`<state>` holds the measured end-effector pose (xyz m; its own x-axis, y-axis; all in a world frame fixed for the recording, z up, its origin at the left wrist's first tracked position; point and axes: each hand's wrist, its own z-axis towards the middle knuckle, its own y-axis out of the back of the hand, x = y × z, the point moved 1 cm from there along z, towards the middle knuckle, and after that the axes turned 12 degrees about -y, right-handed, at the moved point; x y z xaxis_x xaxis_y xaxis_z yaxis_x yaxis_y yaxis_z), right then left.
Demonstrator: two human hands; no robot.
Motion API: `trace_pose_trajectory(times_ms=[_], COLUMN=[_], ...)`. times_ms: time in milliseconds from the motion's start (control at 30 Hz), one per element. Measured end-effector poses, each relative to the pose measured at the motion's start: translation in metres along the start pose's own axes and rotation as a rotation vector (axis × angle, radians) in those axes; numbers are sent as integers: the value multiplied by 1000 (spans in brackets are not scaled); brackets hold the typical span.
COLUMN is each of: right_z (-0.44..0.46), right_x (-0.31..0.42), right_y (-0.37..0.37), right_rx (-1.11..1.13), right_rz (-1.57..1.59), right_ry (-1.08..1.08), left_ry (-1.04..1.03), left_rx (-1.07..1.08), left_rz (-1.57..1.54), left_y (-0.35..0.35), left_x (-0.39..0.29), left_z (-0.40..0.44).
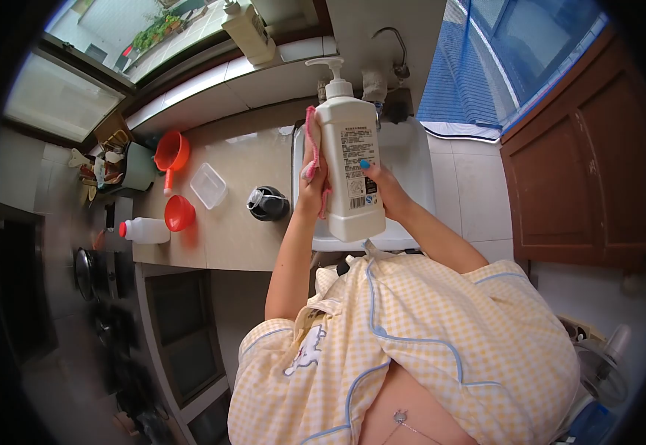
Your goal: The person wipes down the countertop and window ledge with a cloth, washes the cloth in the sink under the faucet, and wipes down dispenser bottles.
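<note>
A large white pump bottle with a printed label is held up in front of me above the sink, tilted slightly. On its left side, my left hand presses a pink cloth against the bottle; part of the cloth and most of those fingers are hidden. My right hand grips the bottle's right side, its blue-nailed thumb lying over the label. The pump head points left at the top.
Left of the white sink, the counter bears a black container, a clear plastic box, a red ladle, a red bowl and a white jug. Another pump bottle stands on the windowsill.
</note>
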<state>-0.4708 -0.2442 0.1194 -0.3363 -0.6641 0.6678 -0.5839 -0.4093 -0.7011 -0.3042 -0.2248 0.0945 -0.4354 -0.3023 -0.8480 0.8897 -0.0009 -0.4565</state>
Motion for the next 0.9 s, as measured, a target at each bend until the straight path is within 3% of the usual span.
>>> trace_pose_trajectory(times_ms=[100,233,267,300,433,500,600,733,833,867,900], right_z=[-1,3,11,16,19,20,18,8,-6,-7,-7], right_x=[4,13,15,17,37,33,21,15,23,25,27], right_y=[-16,-19,-13,-10,-27,-30,-36,-41,-39,-42,-47], right_rx=[-83,-66,-41,-14,-24,-30,-121,-429,-466,-469,-394], right_rz=[-112,1,86,175,-214,-222,2,-627,-745,-744,-504], right_ry=[127,146,154,160,458,426,293,724,641,644,646], left_ry=[69,-497,-749,-720,-747,-763,-629,-576,-467,-366,-244], left_rx=[33,433,587,608,614,610,345,119,258,235,261], left_rz=[-77,639,842,931,1053,1064,1055,992,1052,752,506], left_y=[-20,-41,-54,-55,-52,-51,-64,-77,-64,-66,-73], left_x=[-13,-43,-56,-56,-51,-53,-65,-86,-83,-82,-85], left_z=[5,7,3,-8,-45,-44,-19,31,46,44,38])
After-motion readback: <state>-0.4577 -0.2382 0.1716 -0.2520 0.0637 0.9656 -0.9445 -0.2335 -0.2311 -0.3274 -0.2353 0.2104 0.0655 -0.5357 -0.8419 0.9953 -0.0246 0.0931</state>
